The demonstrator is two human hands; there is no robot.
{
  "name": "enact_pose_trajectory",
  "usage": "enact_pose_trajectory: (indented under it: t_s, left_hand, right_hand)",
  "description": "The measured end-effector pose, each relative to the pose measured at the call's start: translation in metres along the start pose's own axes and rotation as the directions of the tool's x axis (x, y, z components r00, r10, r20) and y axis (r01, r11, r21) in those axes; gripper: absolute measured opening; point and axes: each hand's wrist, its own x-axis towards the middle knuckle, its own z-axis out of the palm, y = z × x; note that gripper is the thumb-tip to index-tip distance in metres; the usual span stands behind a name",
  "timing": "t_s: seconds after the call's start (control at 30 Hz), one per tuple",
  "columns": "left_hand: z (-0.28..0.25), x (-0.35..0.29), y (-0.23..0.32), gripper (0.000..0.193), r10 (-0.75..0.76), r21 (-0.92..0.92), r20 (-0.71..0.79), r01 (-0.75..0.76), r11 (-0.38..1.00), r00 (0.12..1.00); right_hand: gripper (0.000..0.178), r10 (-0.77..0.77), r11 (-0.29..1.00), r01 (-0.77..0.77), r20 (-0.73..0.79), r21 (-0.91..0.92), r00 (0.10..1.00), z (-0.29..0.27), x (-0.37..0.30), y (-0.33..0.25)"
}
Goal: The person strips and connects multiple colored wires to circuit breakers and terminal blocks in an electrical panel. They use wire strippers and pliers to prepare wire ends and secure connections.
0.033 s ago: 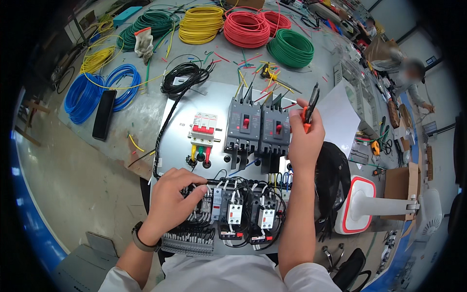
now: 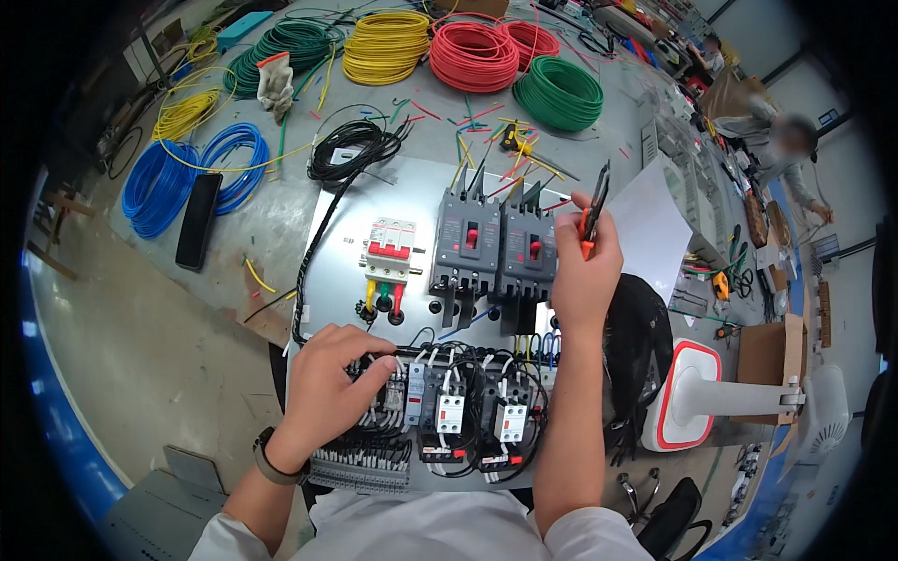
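My right hand [image 2: 587, 266] is closed around a pair of pliers [image 2: 595, 210] with orange-red handles, jaws pointing up, beside two dark grey circuit breakers [image 2: 468, 245] with red toggles. My left hand [image 2: 337, 383] lies curled over a black wire bundle [image 2: 430, 353]; thumb and forefinger bend round its left end, while the other fingers are partly hidden. Below it sit a row of grey terminal blocks [image 2: 360, 474] and two contactors [image 2: 451, 411] with white fronts. A white breaker with a red lever [image 2: 388, 251] is mounted on the metal plate [image 2: 327, 280].
Coils of blue [image 2: 159, 192], yellow [image 2: 385, 47], red [image 2: 474, 58] and green wire [image 2: 558, 93] lie across the bench. A black phone-like slab [image 2: 198, 222] rests at left. Wire scraps and a screwdriver [image 2: 528, 147] lie behind the breakers. Another person [image 2: 776, 150] works at far right.
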Motion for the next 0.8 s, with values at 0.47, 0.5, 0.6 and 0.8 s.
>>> enact_pose_trajectory:
  t_s: [0.47, 0.5, 0.6, 0.8]
  left_hand:
    - [0.002, 0.003, -0.003, 0.018, 0.067, -0.037, -0.022, -0.068, 0.997, 0.998]
    - [0.002, 0.002, -0.003, 0.019, 0.065, -0.044, -0.009, -0.065, 0.997, 0.998]
    - [0.000, 0.003, -0.005, 0.020, 0.073, -0.049, 0.016, -0.072, 0.996, 0.997]
    - [-0.016, 0.018, -0.006, 0.024, 0.038, -0.181, 0.238, 0.006, 0.983, 0.971]
  right_hand:
    - [0.036, 0.228, 0.899, -0.140, -0.171, 0.415, 0.958, -0.023, 0.014, 0.027]
    - [0.037, 0.241, 0.890, -0.149, -0.169, 0.430, 0.956, -0.025, 0.015, 0.029]
    - [0.042, 0.276, 0.870, -0.178, -0.154, 0.459, 0.949, -0.027, 0.016, 0.032]
    - [0.075, 0.331, 0.758, -0.262, -0.007, 0.597, 0.944, -0.028, 0.013, 0.029]
